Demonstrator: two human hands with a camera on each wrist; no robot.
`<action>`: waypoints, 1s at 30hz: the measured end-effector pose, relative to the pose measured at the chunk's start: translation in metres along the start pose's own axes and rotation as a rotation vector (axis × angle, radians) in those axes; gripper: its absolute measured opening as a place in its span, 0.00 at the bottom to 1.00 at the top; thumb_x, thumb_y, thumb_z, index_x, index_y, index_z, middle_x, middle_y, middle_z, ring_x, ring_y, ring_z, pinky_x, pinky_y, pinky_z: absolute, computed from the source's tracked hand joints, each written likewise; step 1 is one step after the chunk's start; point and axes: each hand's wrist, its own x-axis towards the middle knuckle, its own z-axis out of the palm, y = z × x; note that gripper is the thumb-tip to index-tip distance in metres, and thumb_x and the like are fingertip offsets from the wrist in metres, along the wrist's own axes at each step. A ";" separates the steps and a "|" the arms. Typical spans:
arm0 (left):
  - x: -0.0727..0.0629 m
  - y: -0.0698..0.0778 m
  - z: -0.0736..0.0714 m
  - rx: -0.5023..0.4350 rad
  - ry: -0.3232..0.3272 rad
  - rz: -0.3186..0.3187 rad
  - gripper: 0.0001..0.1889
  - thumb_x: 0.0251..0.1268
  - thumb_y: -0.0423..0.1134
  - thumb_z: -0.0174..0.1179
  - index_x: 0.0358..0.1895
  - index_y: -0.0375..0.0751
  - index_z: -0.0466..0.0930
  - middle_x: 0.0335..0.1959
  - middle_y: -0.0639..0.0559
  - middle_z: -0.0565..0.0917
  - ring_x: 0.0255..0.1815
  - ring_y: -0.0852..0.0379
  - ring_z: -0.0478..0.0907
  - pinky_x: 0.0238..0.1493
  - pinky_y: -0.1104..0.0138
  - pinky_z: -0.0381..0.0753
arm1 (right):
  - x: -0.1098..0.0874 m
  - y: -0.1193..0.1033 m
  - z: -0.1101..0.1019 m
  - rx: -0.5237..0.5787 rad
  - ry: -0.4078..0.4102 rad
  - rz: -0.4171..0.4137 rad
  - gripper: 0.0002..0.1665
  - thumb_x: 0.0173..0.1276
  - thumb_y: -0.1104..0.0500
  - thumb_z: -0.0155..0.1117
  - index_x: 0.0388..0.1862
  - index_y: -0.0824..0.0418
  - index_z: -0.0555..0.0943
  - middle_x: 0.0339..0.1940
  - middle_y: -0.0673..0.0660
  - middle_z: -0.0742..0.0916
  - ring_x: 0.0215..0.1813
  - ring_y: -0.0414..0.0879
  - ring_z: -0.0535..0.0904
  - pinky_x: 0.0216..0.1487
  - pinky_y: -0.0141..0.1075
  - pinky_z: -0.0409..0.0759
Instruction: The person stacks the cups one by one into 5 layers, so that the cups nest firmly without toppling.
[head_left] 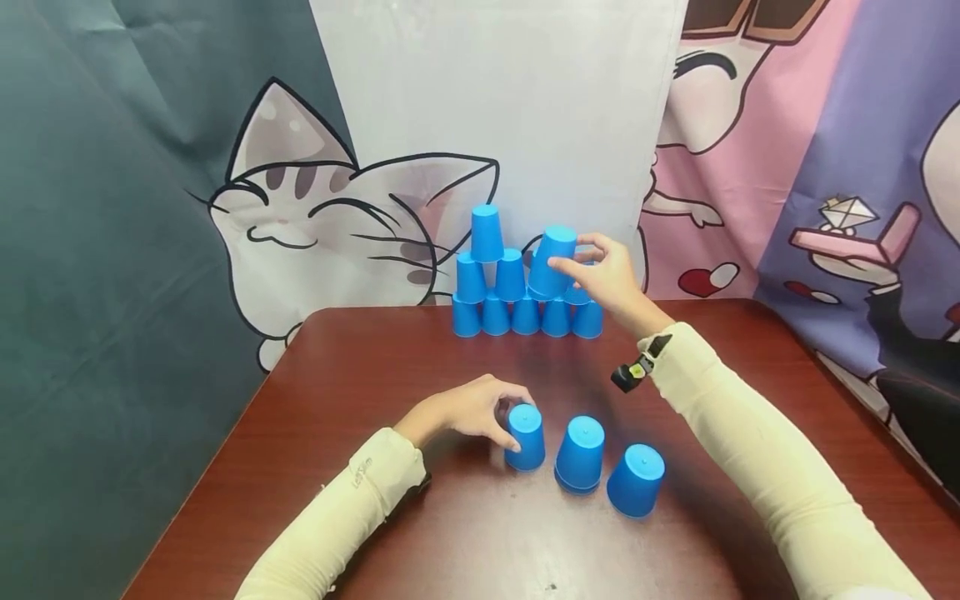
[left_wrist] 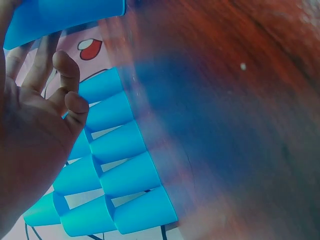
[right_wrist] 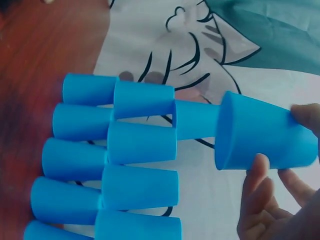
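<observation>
the fingers (right_wrist: 258,167) of the right hand (head_left: 611,275) were bent part-way round a raised blue cup (right_wrist: 265,132), thumb on one side and fingertips on the other, the cup mouth down and leaning a little. those of the left hand (head_left: 468,407) curled about a standing cup (head_left: 527,442), mouth down on the table (head_left: 360,500); two of them hung free of it in the left wrist view.

the raised cup was by the stack (head_left: 525,318), near the lone top cup (head_left: 487,233); whether the two touched, i could not tell. the step in hand, as i judged it, was adding to the third row. it called for bringing the cup upright first, centring its rim over the join between the second and third cups beneath, then lowering it straight and parting thumb and fingertips evenly. the likeliest slip was a knuckle brushing the top cup or the row below.

the middle cup (head_left: 581,450) showed a second rim, probably a nested pair, so that one needed separating before use. the right-hand cup (head_left: 637,479) stood just beside it.
</observation>
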 end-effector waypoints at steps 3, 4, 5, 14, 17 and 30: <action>-0.002 -0.002 0.004 0.009 -0.001 0.002 0.26 0.51 0.53 0.75 0.55 0.58 0.77 0.47 0.67 0.82 0.49 0.65 0.77 0.47 0.69 0.80 | 0.010 -0.006 0.005 -0.016 0.035 -0.018 0.45 0.59 0.36 0.71 0.68 0.58 0.70 0.57 0.64 0.82 0.45 0.60 0.85 0.50 0.53 0.82; -0.003 -0.003 0.005 0.015 -0.001 -0.001 0.26 0.51 0.53 0.75 0.54 0.58 0.77 0.46 0.67 0.82 0.49 0.65 0.77 0.47 0.68 0.80 | 0.014 -0.008 0.007 -0.018 0.038 -0.024 0.45 0.59 0.36 0.71 0.68 0.58 0.71 0.56 0.64 0.82 0.46 0.60 0.85 0.50 0.52 0.83; -0.004 -0.004 0.005 0.020 0.001 -0.005 0.26 0.51 0.53 0.75 0.54 0.59 0.77 0.45 0.67 0.82 0.48 0.65 0.77 0.47 0.68 0.80 | 0.018 -0.010 0.010 -0.017 0.038 -0.030 0.45 0.59 0.36 0.72 0.69 0.58 0.71 0.56 0.64 0.82 0.46 0.60 0.85 0.50 0.52 0.83; 0.003 -0.004 0.002 0.014 0.001 0.010 0.26 0.52 0.53 0.75 0.55 0.59 0.77 0.47 0.67 0.82 0.50 0.65 0.77 0.48 0.68 0.80 | 0.052 -0.020 0.015 -0.066 0.044 -0.033 0.42 0.61 0.37 0.71 0.68 0.54 0.71 0.60 0.61 0.82 0.51 0.54 0.83 0.48 0.47 0.84; 0.003 -0.003 0.001 0.010 0.009 0.019 0.27 0.51 0.53 0.75 0.56 0.59 0.77 0.48 0.66 0.82 0.50 0.65 0.77 0.48 0.68 0.80 | 0.067 -0.021 0.022 -0.090 0.041 -0.036 0.41 0.61 0.37 0.70 0.68 0.53 0.71 0.60 0.60 0.82 0.49 0.53 0.84 0.47 0.44 0.85; 0.003 0.003 0.000 0.022 -0.012 -0.013 0.26 0.51 0.52 0.75 0.54 0.59 0.77 0.47 0.66 0.82 0.49 0.65 0.77 0.47 0.68 0.80 | 0.093 -0.007 0.040 -0.089 0.027 0.051 0.39 0.66 0.43 0.69 0.71 0.57 0.69 0.63 0.62 0.81 0.41 0.55 0.87 0.48 0.42 0.84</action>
